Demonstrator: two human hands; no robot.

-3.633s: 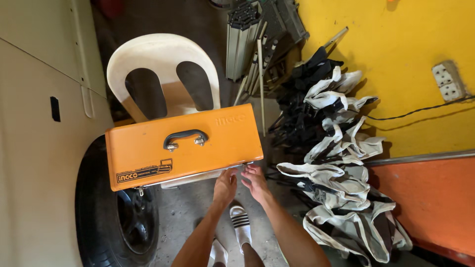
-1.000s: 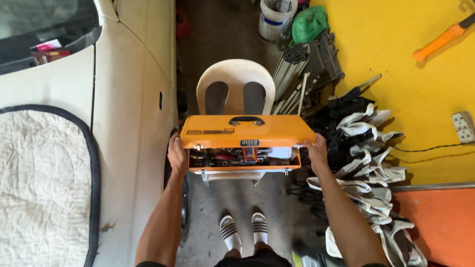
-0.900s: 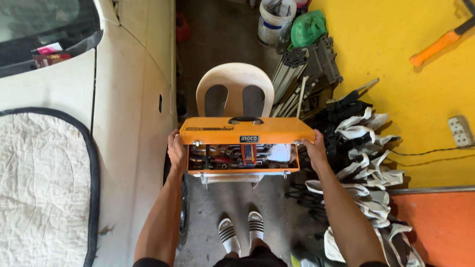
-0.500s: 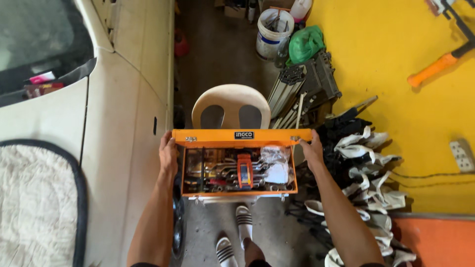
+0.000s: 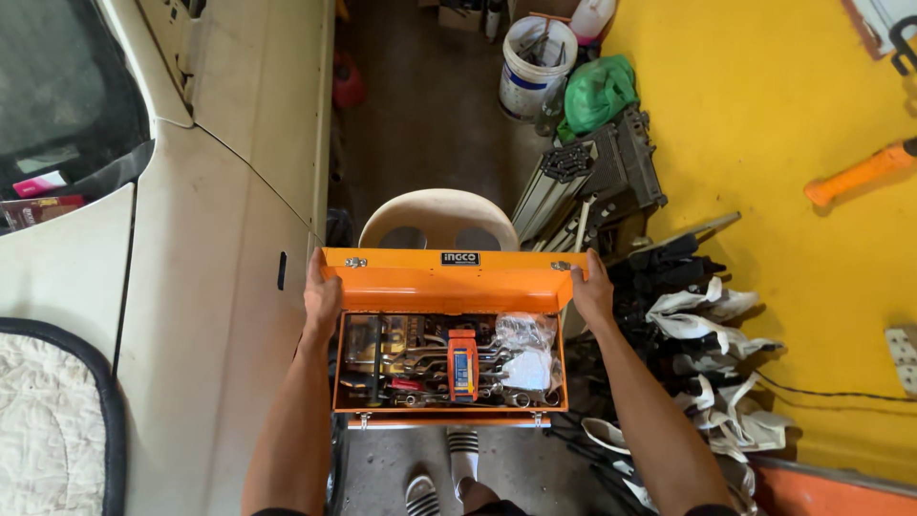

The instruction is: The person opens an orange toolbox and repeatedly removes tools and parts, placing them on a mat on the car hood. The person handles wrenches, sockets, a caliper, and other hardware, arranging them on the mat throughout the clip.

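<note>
At lid (image 5: 449, 287) ends: left hand (image 5: 321, 298), right hand (image 5: 592, 294) gripping

Between the left hand (image 5: 322, 298) and right hand (image 5: 593, 294): orange toolbox (image 5: 449, 287) with silvery wrenches (image 5: 420, 361) and an orange-and-blue tool (image 5: 462, 365) inside. Beyond the hands: cream plastic chair (image 5: 437, 218), white bucket (image 5: 535, 65), green cloth (image 5: 598, 94). Right of the right hand: yellow wall (image 5: 783, 143), black-and-white bags (image 5: 707, 325). Left of the left hand: off-white car (image 5: 210, 287).

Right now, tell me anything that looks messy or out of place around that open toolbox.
Inside the orange toolbox, wrenches and a clear plastic bag lie jumbled, unsorted. Right of it, black and white cloth items sprawl in a loose heap. Both hands hold the lid ends; nothing looks damaged.
</note>
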